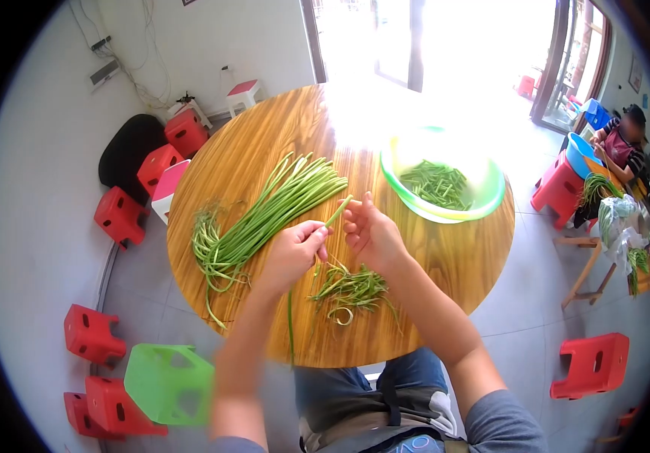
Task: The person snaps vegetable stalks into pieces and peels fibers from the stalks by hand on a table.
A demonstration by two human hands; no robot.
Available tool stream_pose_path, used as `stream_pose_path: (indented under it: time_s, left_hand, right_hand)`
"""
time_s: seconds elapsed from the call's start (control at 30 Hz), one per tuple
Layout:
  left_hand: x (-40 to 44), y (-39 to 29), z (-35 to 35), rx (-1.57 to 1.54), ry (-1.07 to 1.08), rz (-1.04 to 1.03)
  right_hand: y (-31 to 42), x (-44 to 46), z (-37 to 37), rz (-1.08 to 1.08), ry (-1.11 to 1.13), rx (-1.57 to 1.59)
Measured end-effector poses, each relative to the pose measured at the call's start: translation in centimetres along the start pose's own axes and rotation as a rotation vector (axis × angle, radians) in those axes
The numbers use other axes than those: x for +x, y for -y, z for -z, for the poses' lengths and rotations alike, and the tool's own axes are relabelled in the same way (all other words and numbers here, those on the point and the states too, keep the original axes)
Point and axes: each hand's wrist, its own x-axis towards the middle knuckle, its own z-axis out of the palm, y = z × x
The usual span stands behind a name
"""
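My left hand (298, 249) is closed around a green garlic scape (338, 211). Its cut end points up and to the right, and a long green tail hangs below that hand over the table's front edge. The curled fingers of my right hand (374, 232) are at the upper end of the same scape. A large bundle of garlic scapes (272, 208) lies to the left, thin curly tips toward me. Below my hands sits a small heap of trimmed tips (355, 289). Short cut pieces (436, 185) fill the bottom of a green-rimmed translucent bowl (442, 217) at the right.
The round wooden table (445, 264) carries all of this. Red stools (121, 217) and a green stool (168, 381) stand around on the left, another red stool (590, 366) at the right. A person (626, 143) works beside a blue basin (581, 155) at far right.
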Motion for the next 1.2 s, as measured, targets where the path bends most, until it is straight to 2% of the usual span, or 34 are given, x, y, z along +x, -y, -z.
stream_pose_path:
  time_s: [0.03,0.1,0.2,0.3,0.43,0.5,0.53,0.6,0.7,0.83,1.03,1.13,1.2]
  left_hand:
    - [0.6,0.7,-0.5,0.073,-0.059,-0.067]
    - [0.8,0.5,-1.3,-0.109,-0.015,0.011]
    - [2.0,1.7,-2.4,-0.411,0.085,0.146]
    - [3.4,4.3,-4.1,-0.68,0.154,0.239]
    - [4.5,4.6,-5.4,-0.7,0.123,0.226]
    - [5.2,5.1,-5.5,-0.706,0.079,0.211]
    - [5.5,5.8,-5.2,-0.703,0.122,0.207]
    - [5.7,7.0,-4.2,-0.694,0.209,0.202]
    - [4.9,6.3,-3.7,-0.649,0.115,0.191]
    - [4.5,5.7,-3.3,-0.617,0.108,0.187]
    - [4.2,5.6,-3.6,-0.519,0.063,0.188]
    - [4.1,5.7,-3.9,-0.515,0.008,0.202]
    - [4.1,5.5,-4.1,-0.516,-0.041,0.218]
  right_hand:
    - [0.1,0.4,0.3,0.008,-0.038,-0.009]
    - [0.2,0.8,0.8,0.038,-0.087,-0.034]
    - [0.5,1.0,1.7,0.102,0.06,-0.029]
    - [0.8,1.9,3.8,0.253,0.089,-0.257]
    - [2.1,2.0,4.5,0.276,-0.016,-0.387]
    - [2.3,1.7,4.1,0.246,-0.017,-0.549]
    - [2.3,1.6,3.9,0.23,-0.017,-0.63]
    - [2.2,1.7,3.9,0.235,-0.008,-0.658]
    - [1.8,2.0,4.5,0.217,-0.001,-0.678]
    - [1.2,1.8,3.9,0.178,0.029,-0.609]
    - [1.1,2.1,4.6,0.206,0.004,-0.693]
    - [0.6,1.7,3.7,0.359,-0.033,-0.784]
    - [0.0,1.5,3.6,0.607,0.004,-1.029]
